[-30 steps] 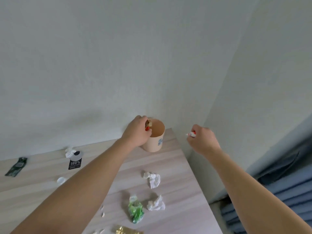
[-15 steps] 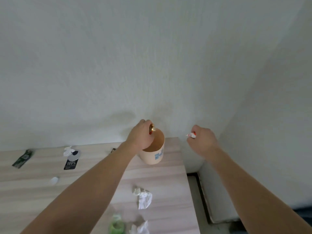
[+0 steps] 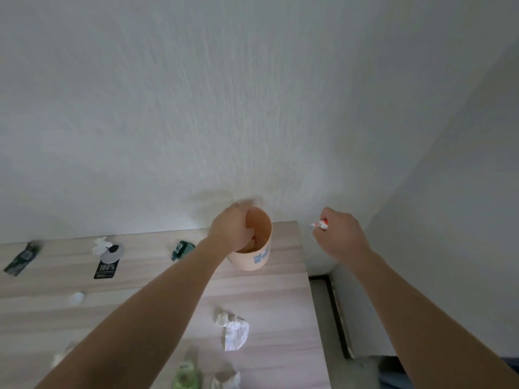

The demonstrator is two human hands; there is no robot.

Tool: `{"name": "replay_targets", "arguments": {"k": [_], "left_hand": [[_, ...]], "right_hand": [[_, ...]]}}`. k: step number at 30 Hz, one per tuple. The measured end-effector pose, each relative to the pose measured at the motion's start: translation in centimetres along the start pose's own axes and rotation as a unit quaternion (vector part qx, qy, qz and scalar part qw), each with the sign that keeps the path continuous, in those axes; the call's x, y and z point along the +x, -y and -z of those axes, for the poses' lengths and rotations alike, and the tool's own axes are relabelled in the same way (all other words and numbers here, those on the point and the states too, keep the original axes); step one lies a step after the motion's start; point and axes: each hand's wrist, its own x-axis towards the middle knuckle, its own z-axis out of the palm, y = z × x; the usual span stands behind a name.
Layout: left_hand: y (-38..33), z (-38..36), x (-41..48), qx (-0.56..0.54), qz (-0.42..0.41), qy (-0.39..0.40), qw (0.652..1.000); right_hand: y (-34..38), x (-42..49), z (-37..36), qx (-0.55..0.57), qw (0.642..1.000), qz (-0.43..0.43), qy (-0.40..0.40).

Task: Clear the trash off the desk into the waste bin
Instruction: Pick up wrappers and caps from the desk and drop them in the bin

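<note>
A peach paper-cup waste bin stands at the desk's far right corner by the wall. My left hand hangs over its rim with the fingers curled down inside; nothing shows between them. My right hand hovers to the right of the bin, past the desk edge, pinching a small red and white wrapper. On the desk lie a crumpled white tissue, a green wrapper, a second tissue and a dark green packet.
Further left lie a black tag under a silver lid, a dark green wrapper and a small white scrap. The wall runs right behind the bin. The desk ends at the right, with floor below.
My left hand has dipped its fingers into the bin, and the gold and red wrapper it held is out of sight. The view has tilted up and left. My right hand has barely moved.
</note>
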Motion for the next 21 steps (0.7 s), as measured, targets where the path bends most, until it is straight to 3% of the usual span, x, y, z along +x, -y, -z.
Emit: {"name": "replay_targets", "arguments": {"k": [10,21], "left_hand": [[1.4,3.6,-2.8,0.047,-0.074,-0.098,0.991],[8.3,8.9,-8.9,0.084,-0.009,-0.151,0.985]], "right_hand": [[3.2,-1.1,1.2,-0.007,0.999,0.029,-0.019],[10.3,-0.9,-1.3,-0.024,0.997,0.074,0.030]]}}
